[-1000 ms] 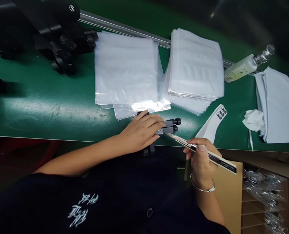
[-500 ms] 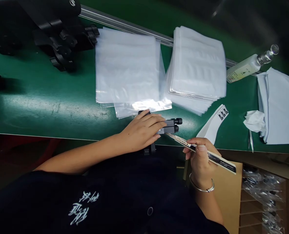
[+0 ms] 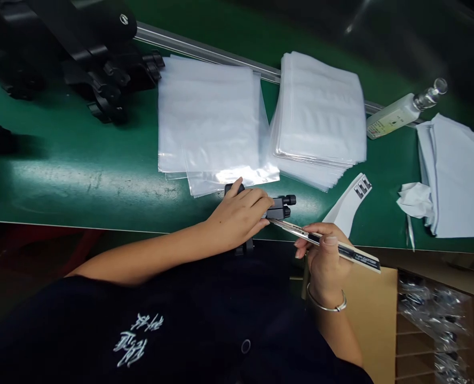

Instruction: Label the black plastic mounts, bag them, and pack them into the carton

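Note:
My left hand (image 3: 239, 217) lies over a small black device with two knobs (image 3: 279, 207), its fingers curled round the body at the table's front edge. Most of that device is hidden under the palm; a black rounded part shows above the thumb side and another below the wrist. In my right hand (image 3: 328, 255) is a slim utility knife (image 3: 343, 249) with a pale and black handle. Its metal blade end meets the device's lower edge beside my left fingertips. A silver bracelet circles my right wrist.
Clear plastic bags (image 3: 211, 117) and a thicker bag stack (image 3: 321, 106) lie behind. Rightward are a label strip (image 3: 347, 205), pump bottle (image 3: 397, 114), tweezers (image 3: 410, 234), crumpled paper (image 3: 415, 200) and white cloths (image 3: 461, 181). Black equipment (image 3: 109, 74) stands left; a divided carton (image 3: 417, 341) sits below right.
My left fingers have curled more tightly round the device. The utility knife has shifted slightly left, its blade end staying at the device's edge. The whole view has moved a little.

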The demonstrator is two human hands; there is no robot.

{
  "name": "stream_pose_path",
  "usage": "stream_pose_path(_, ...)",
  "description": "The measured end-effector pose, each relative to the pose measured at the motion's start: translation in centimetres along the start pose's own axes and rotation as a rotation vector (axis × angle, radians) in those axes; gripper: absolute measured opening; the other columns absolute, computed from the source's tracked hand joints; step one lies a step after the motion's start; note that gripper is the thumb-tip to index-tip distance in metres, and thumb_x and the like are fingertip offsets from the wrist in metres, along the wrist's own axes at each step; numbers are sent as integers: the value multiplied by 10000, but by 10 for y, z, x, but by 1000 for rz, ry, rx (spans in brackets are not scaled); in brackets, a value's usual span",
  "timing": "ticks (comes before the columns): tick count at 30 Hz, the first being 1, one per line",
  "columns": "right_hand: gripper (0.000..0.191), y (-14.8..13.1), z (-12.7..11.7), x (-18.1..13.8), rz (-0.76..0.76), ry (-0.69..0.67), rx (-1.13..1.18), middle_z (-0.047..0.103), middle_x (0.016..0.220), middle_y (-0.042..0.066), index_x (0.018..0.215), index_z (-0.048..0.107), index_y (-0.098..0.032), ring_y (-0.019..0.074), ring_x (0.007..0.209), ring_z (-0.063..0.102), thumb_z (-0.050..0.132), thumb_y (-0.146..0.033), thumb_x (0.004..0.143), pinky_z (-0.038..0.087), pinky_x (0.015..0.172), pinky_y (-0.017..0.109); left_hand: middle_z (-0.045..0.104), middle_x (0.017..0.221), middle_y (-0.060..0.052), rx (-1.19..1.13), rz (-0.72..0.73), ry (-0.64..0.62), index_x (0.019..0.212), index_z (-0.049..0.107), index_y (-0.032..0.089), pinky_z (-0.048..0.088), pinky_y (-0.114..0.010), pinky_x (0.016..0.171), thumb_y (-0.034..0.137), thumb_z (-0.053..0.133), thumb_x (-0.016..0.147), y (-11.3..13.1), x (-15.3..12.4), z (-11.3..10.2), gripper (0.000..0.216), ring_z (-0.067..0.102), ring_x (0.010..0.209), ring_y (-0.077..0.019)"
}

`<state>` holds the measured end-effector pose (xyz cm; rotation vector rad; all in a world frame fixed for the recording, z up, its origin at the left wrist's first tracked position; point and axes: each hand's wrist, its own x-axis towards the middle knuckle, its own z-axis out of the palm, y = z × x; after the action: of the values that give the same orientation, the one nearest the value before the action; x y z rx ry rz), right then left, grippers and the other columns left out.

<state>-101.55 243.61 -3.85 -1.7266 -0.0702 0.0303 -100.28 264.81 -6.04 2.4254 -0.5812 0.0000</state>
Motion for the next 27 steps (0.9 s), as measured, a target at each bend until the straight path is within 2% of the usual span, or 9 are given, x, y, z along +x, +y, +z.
stream_pose_path(3, 372, -2, -27, 25, -200, 255, -97, 608, 550, -6, 801, 676, -174, 119, 375, 532, 540, -500, 917, 379, 348, 236, 622, 1118, -88, -6, -5, 8, 1157, 522, 164, 267, -664, 1136, 172, 512, 933, 1, -1, 0, 224, 629, 1014, -230)
stream_pose_path(6, 241, 9, -90, 73, -347, 587, -345, 610, 605, 8, 834, 664, -182, 136, 436, 564, 600, -408, 890, 423, 434, 276, 620, 1081, -85, 56, -31, 41, 1122, 532, 165, 269, -692, 1119, 158, 465, 930, 3, -1, 4, 203, 632, 953, -221)
stream_pose_path(9, 139, 32, -161, 121, -220, 567, -644, 660, 796, 40, 983, 647, -232, 199, 644, 653, 650, -266, 848, 487, 622, 367, 621, 1003, -92, 145, -43, 80, 1004, 571, 154, 302, -713, 1083, 151, 444, 908, 6, 0, 8, 159, 626, 861, -222)
stream_pose_path(12, 336, 46, -187, 141, -128, 459, -919, 682, 998, 120, 1039, 653, -236, 301, 913, 661, 699, -87, 741, 458, 774, 449, 620, 962, -105, 205, -16, 97, 881, 599, 150, 351, -690, 1065, 144, 441, 901, 8, 2, 11, 160, 621, 828, -225)
stream_pose_path(15, 326, 39, -141, 120, -277, 487, -867, 663, 1095, 141, 1123, 636, -220, 299, 1046, 616, 616, -106, 819, 442, 867, 455, 625, 984, -110, 271, 11, 137, 833, 616, 158, 380, -647, 1072, 133, 451, 898, 9, 2, 12, 179, 620, 878, -232)
stream_pose_path(17, 138, 27, -84, 90, -327, 289, -652, 668, 955, 64, 986, 664, -241, 229, 904, 635, 540, -244, 925, 475, 814, 399, 628, 1003, -109, 297, 36, 197, 830, 624, 166, 381, -620, 1087, 126, 463, 891, 9, 0, 13, 176, 611, 969, -249)
stream_pose_path(19, 128, 14, -28, 62, -244, -186, -531, 662, 900, 26, 897, 673, -248, 200, 882, 627, 554, -282, 934, 490, 799, 363, 628, 994, -100, 302, 56, 264, 838, 631, 175, 367, -603, 1108, 129, 478, 884, 8, -2, 14, 166, 598, 1011, -252)
stream_pose_path(21, 137, 5, 12, 45, -238, -393, -516, 656, 878, 22, 871, 675, -240, 197, 873, 608, 554, -263, 932, 479, 812, 367, 629, 967, -86, 304, 63, 308, 845, 638, 187, 343, -603, 1127, 143, 490, 880, 7, -5, 15, 158, 596, 973, -239)
stream_pose_path(27, 178, -4, 38, 46, -195, -455, -667, 630, 855, 24, 804, 649, -224, 207, 841, 541, 524, -237, 930, 421, 819, 382, 645, 974, -64, 171, 9, 266, 886, 641, 221, 257, -627, 1171, 179, 489, 894, 0, -15, 11, 158, 594, 954, -224)
